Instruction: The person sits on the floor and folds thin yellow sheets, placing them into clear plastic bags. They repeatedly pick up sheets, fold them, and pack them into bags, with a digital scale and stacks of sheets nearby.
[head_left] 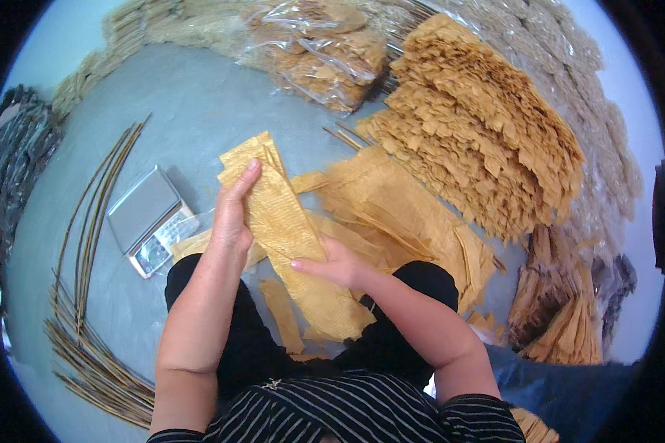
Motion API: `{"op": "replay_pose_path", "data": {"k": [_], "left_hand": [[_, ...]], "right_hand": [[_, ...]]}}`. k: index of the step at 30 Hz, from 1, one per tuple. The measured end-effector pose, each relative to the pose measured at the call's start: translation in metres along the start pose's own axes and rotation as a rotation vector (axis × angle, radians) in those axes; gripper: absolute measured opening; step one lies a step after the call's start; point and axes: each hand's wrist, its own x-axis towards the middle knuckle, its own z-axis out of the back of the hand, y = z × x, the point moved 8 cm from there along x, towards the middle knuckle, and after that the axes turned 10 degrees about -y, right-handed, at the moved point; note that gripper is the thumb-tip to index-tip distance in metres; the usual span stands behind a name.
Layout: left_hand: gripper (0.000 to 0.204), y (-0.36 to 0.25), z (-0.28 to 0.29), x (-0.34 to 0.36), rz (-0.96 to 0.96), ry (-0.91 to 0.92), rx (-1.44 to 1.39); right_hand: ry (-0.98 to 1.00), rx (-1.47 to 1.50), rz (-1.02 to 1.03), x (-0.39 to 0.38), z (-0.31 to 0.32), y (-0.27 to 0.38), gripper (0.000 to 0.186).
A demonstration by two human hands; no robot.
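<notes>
Over my lap I hold a long, narrow bundle of thin, wrinkled yellow-tan sheets (284,236), tilted with its upper end to the left. My left hand (235,207) grips its upper left edge, thumb lying on top. Lower down, my right hand (329,264) clasps the right edge, its thumb also across the face and its other fingers hidden underneath. Both hands are closed on the bundle. Beyond my right hand lies a loose spread of larger tan sheets (377,192). A narrow loose strip (281,314) rests between my legs.
A digital scale (144,210) stands left of my left hand. Long thin brown sticks (89,236) curve along the left. At the far right is a big stack of tan sheets (488,118), beside clear plastic bags of tan pieces (325,55). Darker bundles (561,303) sit at right.
</notes>
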Motion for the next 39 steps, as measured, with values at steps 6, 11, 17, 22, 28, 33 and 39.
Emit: {"op": "replay_pose_path", "data": {"k": [6, 11, 17, 22, 28, 33, 39], "left_hand": [[0.046, -0.007, -0.002, -0.01, 0.02, -0.023, 0.006], [0.06, -0.036, -0.008, -0.02, -0.274, -0.062, 0.045], [0.051, 0.01, 0.01, -0.01, 0.057, -0.109, 0.114], [0.046, 0.018, 0.011, -0.014, -0.011, -0.152, 0.12], [0.035, 0.013, 0.005, -0.014, -0.074, -0.116, 0.223], [0.04, 0.015, 0.01, -0.006, -0.12, -0.135, 0.305], [0.06, 0.039, 0.001, -0.022, -0.095, -0.1, 0.354]], "right_hand": [[0.043, 0.101, 0.018, 0.0, -0.007, -0.006, 0.048], [0.106, 0.12, -0.055, -0.002, -0.006, -0.012, 0.047], [0.133, 0.161, -0.088, -0.009, -0.022, -0.017, 0.057], [0.08, 0.282, -0.12, -0.009, -0.024, -0.015, 0.063], [-0.118, 0.311, 0.097, 0.008, -0.015, -0.024, 0.078], [-0.176, 0.261, 0.182, 0.005, -0.014, -0.012, 0.081], [-0.173, 0.371, 0.186, 0.004, -0.003, -0.013, 0.08]]}}
